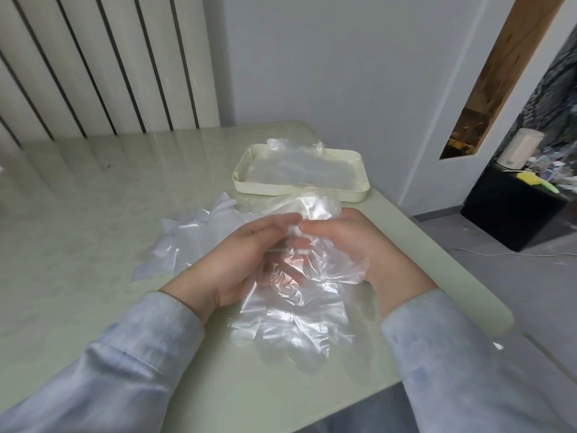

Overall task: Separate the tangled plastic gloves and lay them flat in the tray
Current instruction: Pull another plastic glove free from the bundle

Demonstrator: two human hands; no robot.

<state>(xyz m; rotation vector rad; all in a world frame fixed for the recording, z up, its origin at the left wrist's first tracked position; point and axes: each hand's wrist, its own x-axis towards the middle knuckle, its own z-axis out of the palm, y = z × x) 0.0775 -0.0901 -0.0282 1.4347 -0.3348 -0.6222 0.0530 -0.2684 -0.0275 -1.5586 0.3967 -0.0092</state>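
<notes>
A crumpled bunch of clear plastic gloves (299, 295) hangs between both hands above the table's near edge, its lower part with the finger shapes draping down. My left hand (237, 260) pinches the bunch from the left, thumb and fingers curled onto the film. My right hand (346, 242) grips it from the right, partly wrapped in the plastic. Several more clear gloves (190, 239) lie loose on the table to the left. The cream tray (362, 179) stands beyond the hands, with clear gloves (299, 167) lying flat inside and spilling over its far rim.
The pale green table (93, 198) runs left to a ribbed white wall panel (93, 57). Its right edge drops off just past the tray. On the floor at the right stands a black cabinet (515, 214) with clutter on top.
</notes>
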